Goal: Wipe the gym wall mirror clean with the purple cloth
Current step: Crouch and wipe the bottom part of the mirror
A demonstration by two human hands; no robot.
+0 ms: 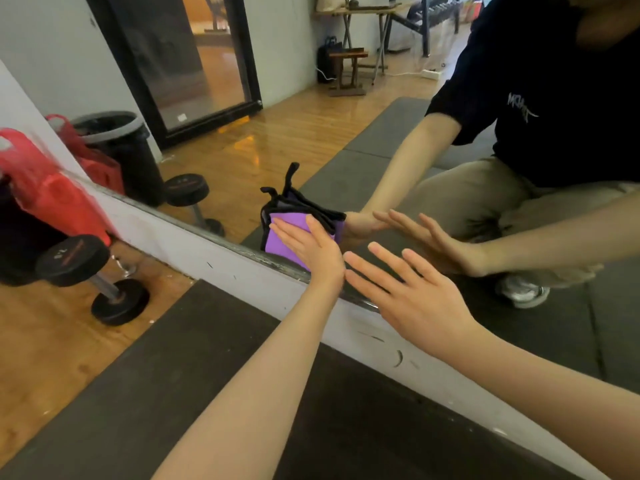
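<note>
A folded purple cloth [282, 237] with black edging lies flat against the lower part of the wall mirror [311, 126]. My left hand [310, 249] presses it to the glass with straight fingers. My right hand [408, 294] is spread open just right of it, fingertips near the mirror's bottom edge, holding nothing. The mirror reflects both arms and the crouching person in a dark shirt.
A white baseboard strip [221, 258] runs under the mirror. A black dumbbell [93, 278] lies on the wood floor at left, beside a red plastic bag [45, 188]. A dark floor mat [173, 393] lies under my arms.
</note>
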